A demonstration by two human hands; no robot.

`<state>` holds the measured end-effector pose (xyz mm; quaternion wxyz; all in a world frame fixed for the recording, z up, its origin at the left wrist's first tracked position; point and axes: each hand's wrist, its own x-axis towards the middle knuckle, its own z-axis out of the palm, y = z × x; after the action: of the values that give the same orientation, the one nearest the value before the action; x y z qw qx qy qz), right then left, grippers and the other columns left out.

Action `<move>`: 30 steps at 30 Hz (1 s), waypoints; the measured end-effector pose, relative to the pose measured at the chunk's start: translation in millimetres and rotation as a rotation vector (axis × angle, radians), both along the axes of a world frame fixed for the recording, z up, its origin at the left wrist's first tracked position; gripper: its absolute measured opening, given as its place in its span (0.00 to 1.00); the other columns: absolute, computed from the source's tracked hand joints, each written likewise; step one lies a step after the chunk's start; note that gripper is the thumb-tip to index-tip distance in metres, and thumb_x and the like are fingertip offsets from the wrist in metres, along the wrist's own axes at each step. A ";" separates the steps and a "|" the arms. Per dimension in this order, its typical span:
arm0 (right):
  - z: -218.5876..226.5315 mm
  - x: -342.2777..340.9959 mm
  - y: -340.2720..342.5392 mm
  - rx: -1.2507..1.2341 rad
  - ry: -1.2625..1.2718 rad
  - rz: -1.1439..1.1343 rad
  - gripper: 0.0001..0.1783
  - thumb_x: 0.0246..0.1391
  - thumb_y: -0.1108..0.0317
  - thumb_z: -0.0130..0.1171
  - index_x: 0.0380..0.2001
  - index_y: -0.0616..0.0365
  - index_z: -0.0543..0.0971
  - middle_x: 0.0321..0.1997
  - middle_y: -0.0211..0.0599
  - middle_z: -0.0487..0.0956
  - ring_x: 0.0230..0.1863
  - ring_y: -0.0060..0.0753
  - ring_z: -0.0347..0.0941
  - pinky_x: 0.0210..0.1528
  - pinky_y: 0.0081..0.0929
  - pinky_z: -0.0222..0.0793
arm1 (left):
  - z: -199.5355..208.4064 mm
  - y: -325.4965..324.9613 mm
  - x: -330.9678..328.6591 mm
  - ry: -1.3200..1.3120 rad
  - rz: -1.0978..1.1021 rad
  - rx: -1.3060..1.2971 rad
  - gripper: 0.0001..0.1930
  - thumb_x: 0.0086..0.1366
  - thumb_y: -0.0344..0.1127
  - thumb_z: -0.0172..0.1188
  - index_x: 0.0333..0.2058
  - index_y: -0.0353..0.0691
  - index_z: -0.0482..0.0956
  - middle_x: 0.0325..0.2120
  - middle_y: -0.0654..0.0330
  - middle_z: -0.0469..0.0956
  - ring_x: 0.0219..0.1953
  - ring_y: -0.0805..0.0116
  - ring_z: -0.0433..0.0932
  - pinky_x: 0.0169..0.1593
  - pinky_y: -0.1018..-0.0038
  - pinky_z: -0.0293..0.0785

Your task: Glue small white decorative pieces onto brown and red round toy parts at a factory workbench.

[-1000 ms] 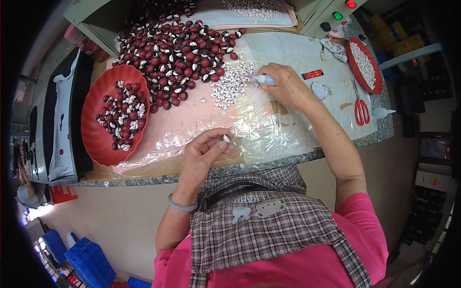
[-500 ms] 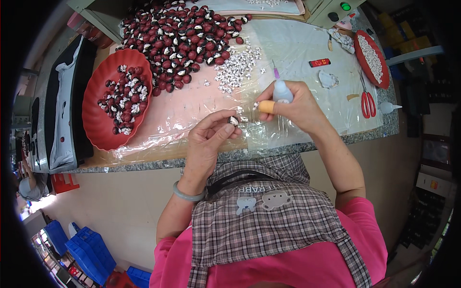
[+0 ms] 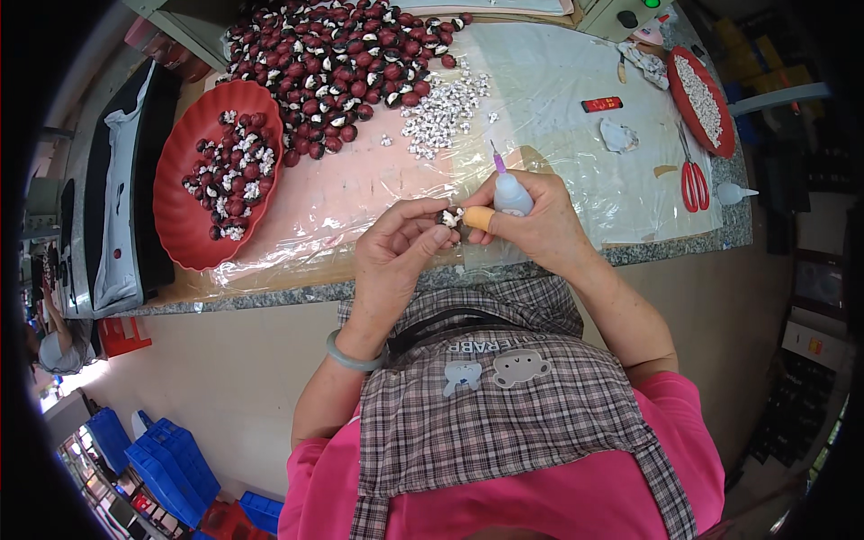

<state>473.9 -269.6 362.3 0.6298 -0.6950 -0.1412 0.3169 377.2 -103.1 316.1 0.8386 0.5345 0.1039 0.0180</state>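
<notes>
Between the fingertips of my left hand (image 3: 396,243) is a small dark ball with a white piece (image 3: 447,218) on it. My right hand (image 3: 544,220) grips a translucent squeeze bottle with a purple needle tip (image 3: 511,193), the needle pointing up and away. An orange finger cover (image 3: 478,218) on that hand touches or nearly touches the white piece. Beyond my hands lie a scatter of small white pieces (image 3: 441,117) and a large heap of dark red balls with black and white parts (image 3: 333,76).
On the left stands a red scalloped bowl (image 3: 184,238) with finished-looking balls, beside a black tray (image 3: 160,198). At right are a red dish (image 3: 725,144) of white pieces, red-handled scissors (image 3: 694,186), a second small bottle (image 3: 733,193), a red-black packet (image 3: 601,104) and crumpled scraps (image 3: 618,135).
My right hand has moved left and slightly nearer, bringing its covered finger to the ball in my left hand. The white piece it carried is now at the ball. The bottle stays in my grip.
</notes>
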 end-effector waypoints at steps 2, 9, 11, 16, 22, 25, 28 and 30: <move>-0.7 -2.4 -0.3 0.004 -0.006 -0.011 0.05 0.53 0.78 0.61 0.34 0.67 0.79 0.29 0.37 0.81 0.29 0.21 0.78 0.33 0.19 0.76 | 1.6 -1.5 -0.1 -0.010 0.006 0.009 0.15 0.63 0.20 0.58 0.49 0.29 0.74 0.40 0.56 0.78 0.40 0.71 0.80 0.47 0.77 0.78; -7.6 -10.8 0.7 0.013 -0.016 -0.067 0.04 0.53 0.77 0.62 0.33 0.66 0.80 0.27 0.35 0.81 0.27 0.20 0.78 0.31 0.18 0.76 | 2.8 -5.7 0.6 -0.068 0.038 0.134 0.13 0.61 0.18 0.58 0.46 0.26 0.76 0.40 0.56 0.74 0.41 0.69 0.81 0.47 0.77 0.80; -9.6 -14.8 1.6 0.017 -0.030 -0.094 0.04 0.53 0.77 0.62 0.33 0.66 0.80 0.26 0.34 0.81 0.26 0.19 0.77 0.30 0.18 0.76 | 4.2 -7.1 0.5 -0.077 0.060 0.166 0.13 0.61 0.17 0.58 0.46 0.26 0.76 0.40 0.56 0.74 0.41 0.69 0.81 0.46 0.77 0.80; -11.4 -18.3 2.9 0.070 -0.068 -0.140 0.04 0.53 0.77 0.62 0.33 0.65 0.80 0.26 0.33 0.81 0.25 0.19 0.77 0.29 0.17 0.75 | 9.5 -7.5 2.1 -0.093 0.081 0.236 0.12 0.61 0.17 0.58 0.44 0.27 0.78 0.40 0.57 0.74 0.40 0.69 0.81 0.45 0.78 0.80; -3.2 -1.8 -0.4 0.159 -0.032 0.016 0.13 0.49 0.73 0.68 0.38 0.60 0.78 0.37 0.31 0.78 0.32 0.17 0.74 0.32 0.16 0.71 | 31.3 26.9 5.6 -0.200 0.190 0.612 0.11 0.57 0.20 0.62 0.41 0.33 0.79 0.39 0.58 0.77 0.37 0.73 0.78 0.40 0.79 0.77; -14.3 8.6 -9.5 0.272 -0.014 0.053 0.16 0.55 0.65 0.62 0.45 0.57 0.73 0.41 0.31 0.74 0.39 0.21 0.72 0.41 0.21 0.69 | 37.8 86.8 7.9 -0.246 0.576 1.100 0.12 0.58 0.20 0.61 0.42 0.35 0.79 0.40 0.57 0.78 0.36 0.73 0.78 0.37 0.79 0.77; -16.1 13.5 -12.9 0.345 0.136 0.104 0.17 0.62 0.59 0.52 0.49 0.55 0.69 0.44 0.36 0.74 0.44 0.29 0.72 0.49 0.27 0.69 | 52.8 115.3 6.5 -0.178 0.686 1.886 0.16 0.59 0.25 0.61 0.47 0.38 0.78 0.52 0.52 0.72 0.51 0.58 0.73 0.54 0.66 0.70; -20.2 15.4 -11.3 0.440 0.037 0.144 0.18 0.62 0.56 0.52 0.48 0.55 0.71 0.52 0.41 0.74 0.54 0.39 0.71 0.60 0.36 0.64 | 50.2 106.5 9.4 -0.193 0.587 1.645 0.18 0.59 0.27 0.61 0.50 0.39 0.77 0.56 0.52 0.69 0.56 0.54 0.68 0.60 0.63 0.64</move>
<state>489.3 -280.9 342.1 0.7444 -0.5232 -0.2447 0.3351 386.6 3.4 366.4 0.1539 0.9172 0.1198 0.3474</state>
